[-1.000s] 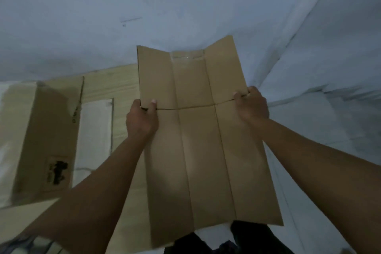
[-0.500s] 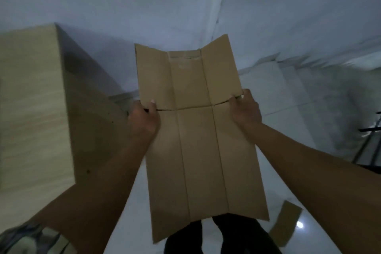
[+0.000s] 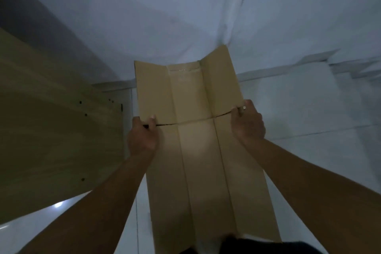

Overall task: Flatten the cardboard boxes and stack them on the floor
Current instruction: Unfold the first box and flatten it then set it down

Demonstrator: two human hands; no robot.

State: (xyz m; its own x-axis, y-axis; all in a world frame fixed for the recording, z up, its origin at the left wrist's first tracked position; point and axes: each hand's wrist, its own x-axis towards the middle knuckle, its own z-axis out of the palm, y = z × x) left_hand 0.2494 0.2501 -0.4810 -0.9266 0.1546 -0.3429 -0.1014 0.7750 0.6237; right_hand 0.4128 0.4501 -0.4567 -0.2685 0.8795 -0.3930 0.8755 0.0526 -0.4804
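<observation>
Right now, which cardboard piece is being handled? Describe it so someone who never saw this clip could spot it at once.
Start at the white tiled floor beside the pale wooden panel. Above the floor, the left hand and right hand grip the side edges of a flattened cardboard box. It alone is brown, with two lengthwise creases and a slit across between the hands.

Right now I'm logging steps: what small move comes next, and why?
Probably lower the flattened cardboard box toward the floor: it is already flat, the left hand and right hand grip its side edges, and it hangs above the tiles.
</observation>
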